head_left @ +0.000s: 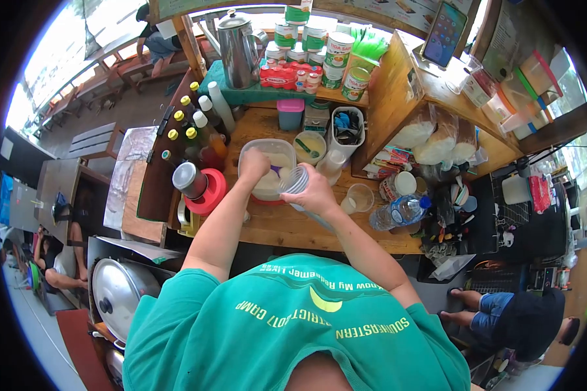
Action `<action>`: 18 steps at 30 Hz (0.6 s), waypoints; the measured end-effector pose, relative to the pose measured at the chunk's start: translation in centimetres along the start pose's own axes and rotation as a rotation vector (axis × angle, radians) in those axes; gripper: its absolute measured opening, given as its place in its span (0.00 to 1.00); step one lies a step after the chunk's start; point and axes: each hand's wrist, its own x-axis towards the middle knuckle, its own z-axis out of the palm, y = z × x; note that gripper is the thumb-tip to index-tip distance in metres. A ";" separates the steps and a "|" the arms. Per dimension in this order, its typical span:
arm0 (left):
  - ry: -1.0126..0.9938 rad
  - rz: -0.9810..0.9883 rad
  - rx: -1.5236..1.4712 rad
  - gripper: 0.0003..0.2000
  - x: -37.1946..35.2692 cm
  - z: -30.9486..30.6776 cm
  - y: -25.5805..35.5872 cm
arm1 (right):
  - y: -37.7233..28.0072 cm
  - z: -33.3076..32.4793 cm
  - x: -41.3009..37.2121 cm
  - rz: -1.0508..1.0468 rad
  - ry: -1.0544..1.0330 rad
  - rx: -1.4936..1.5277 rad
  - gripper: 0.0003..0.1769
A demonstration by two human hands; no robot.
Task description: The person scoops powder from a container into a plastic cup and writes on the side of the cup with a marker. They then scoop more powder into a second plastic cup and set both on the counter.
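Observation:
My left hand (257, 165) is closed over a square clear plastic tub (249, 146) of pale powder. A purple scoop (276, 171) sticks out from its fingers into the powder. To the right, my right hand (315, 193) grips clear plastic cups (296, 180), apparently a nested stack, tilted with the mouth toward the tub. Behind the tub is a smaller round container (309, 147) with a green spoon (302, 146) in it. A clear cup (359, 197) stands on the wooden counter (287, 229), right of my right hand.
On the left are a red lid (210, 202) with a dark-topped jar (190, 181), and several bottles (189, 133). A steel pitcher (239, 55) and stacked cans (339, 52) stand on the back shelf. A water bottle (398, 214) lies at right. Other people are farther off.

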 end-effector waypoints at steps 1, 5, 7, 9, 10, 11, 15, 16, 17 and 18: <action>-0.009 -0.039 -0.058 0.15 -0.5 -1.4 0.4 | -0.1 0.0 0.0 -0.003 -0.002 0.001 0.59; -0.122 -0.122 -0.194 0.14 -0.7 -4.3 -0.6 | 0.1 -0.3 0.2 0.005 -0.008 0.040 0.58; -0.096 -0.091 -0.279 0.15 -2.8 -6.6 0.0 | 0.0 -0.4 0.5 -0.002 -0.007 0.042 0.58; -0.055 -0.005 -0.404 0.16 -5.0 -8.3 0.5 | -0.2 -0.6 0.6 0.009 -0.028 0.018 0.57; -0.054 -0.009 -0.403 0.16 -6.3 -8.6 0.8 | -0.2 -0.7 0.7 0.009 -0.031 0.019 0.57; 0.005 0.173 -0.452 0.14 -7.6 -8.6 1.1 | -0.1 -0.7 0.8 0.007 -0.043 0.038 0.57; 0.287 0.935 -0.309 0.08 -11.6 -8.0 1.4 | 0.5 -0.4 1.1 0.013 -0.024 0.012 0.56; 0.288 0.933 -0.313 0.08 -11.4 -7.8 1.4 | 0.8 -0.3 1.2 0.014 -0.025 0.009 0.56; 0.344 0.866 -0.301 0.08 -10.9 -7.5 1.3 | 1.1 -0.2 1.2 -0.006 -0.014 0.029 0.56; 0.399 0.797 -0.286 0.08 -10.2 -7.2 1.1 | 1.1 0.0 1.1 -0.024 -0.004 0.051 0.55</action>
